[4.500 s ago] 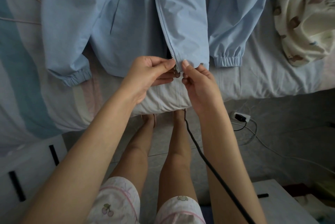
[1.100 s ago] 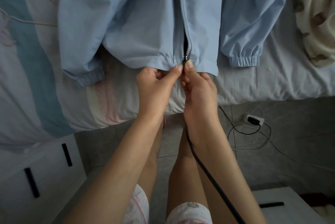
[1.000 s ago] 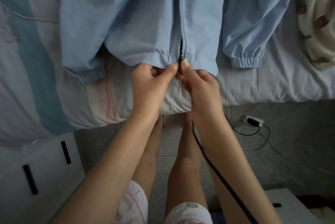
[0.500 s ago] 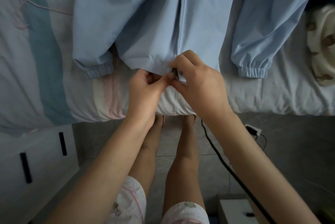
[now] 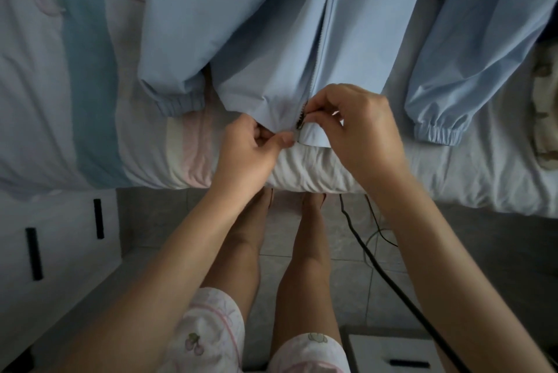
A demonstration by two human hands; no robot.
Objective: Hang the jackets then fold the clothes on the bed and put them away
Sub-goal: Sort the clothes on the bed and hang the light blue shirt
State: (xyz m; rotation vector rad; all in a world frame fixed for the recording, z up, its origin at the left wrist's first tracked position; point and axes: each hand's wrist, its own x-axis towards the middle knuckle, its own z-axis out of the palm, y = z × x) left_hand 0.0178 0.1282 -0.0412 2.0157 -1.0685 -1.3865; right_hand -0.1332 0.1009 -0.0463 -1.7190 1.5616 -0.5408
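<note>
The pale blue jacket (image 5: pixel 271 40) lies front-up on the bed (image 5: pixel 90 101), its hem toward me at the mattress edge; both my hands are at the bottom of its zip (image 5: pixel 317 46), right on the hem, close together but not touching. My left hand (image 5: pixel 250 152) is curled, thumb and forefinger pinching the hem just left of the zip's lower end; my right hand (image 5: pixel 359 131) comes in from the other side, fingers bent, its fingertips nipping the small dark zip pull (image 5: pixel 300 123) where the darker teeth show; the right-hand hem corner (image 5: pixel 314 140) pokes out under that hand. Above my hands the two fronts lie together along the zip line; how far up they are actually joined I cannot tell. One elastic cuff (image 5: pixel 178 104) rests on the sheet to my left, near my left hand; the other cuff (image 5: pixel 434 132) lies to my right, a little apart from my right hand. A cream printed garment (image 5: pixel 545 119) sits crumpled at the far right edge of the bed, well apart from the jacket body. Below the mattress I see my legs on the tiled floor (image 5: pixel 347 291), a black cable (image 5: pixel 392 282) trailing past my right forearm, and a white drawer unit (image 5: pixel 60 252) with black handles on my left; my shorts (image 5: pixel 205 336) carry a small cherry print.
</note>
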